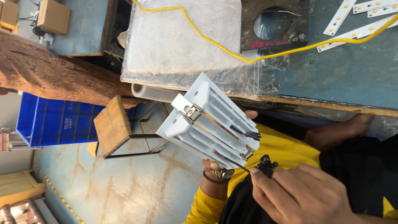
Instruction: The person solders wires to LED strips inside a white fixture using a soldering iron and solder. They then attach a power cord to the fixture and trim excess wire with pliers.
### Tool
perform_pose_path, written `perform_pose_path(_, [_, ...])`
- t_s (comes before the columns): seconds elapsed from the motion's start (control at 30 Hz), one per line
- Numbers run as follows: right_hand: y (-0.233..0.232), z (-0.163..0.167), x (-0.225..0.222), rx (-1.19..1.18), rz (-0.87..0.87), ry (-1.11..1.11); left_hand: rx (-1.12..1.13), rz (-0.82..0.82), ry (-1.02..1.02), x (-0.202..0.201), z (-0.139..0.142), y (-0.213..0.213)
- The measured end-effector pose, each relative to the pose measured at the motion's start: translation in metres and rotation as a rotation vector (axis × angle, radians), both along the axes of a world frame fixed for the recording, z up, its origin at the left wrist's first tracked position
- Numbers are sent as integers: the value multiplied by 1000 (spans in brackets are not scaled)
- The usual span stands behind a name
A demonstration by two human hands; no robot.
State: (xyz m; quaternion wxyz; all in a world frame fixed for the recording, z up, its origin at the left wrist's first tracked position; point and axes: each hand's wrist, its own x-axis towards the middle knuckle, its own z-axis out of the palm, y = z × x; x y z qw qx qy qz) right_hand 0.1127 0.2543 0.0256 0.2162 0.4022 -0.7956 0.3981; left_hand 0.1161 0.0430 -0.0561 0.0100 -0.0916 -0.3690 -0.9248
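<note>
Head view: my left hand (215,172) grips the white lamp housing (209,122), right fingers (265,182) pinch the black connector (265,164); next, I judge, aligning it with the housing's plug (252,134)

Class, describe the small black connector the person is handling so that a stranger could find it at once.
Start at the big white ribbed housing held up in the middle of the view. Follow its lower end to the right hand at the bottom. The black connector sits at that hand's fingertips, the only dark knobbly plug beside the metal spring, unlike the slimmer black plug higher up.
</note>
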Motion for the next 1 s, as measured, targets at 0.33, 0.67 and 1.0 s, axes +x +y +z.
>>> perform_pose_path(0.33, [3, -5, 6, 38, -24, -28, -31, 2, -10, -2, 9, -2])
perform_pose_path(0.67, [6, -6, 7, 57, -1, -123, -30, -17, -9, -7, 8, -4])
perform_pose_path(1.0, [7, 5, -3, -29, -5, -3, -38, -29, -7, -8, 7, -5])
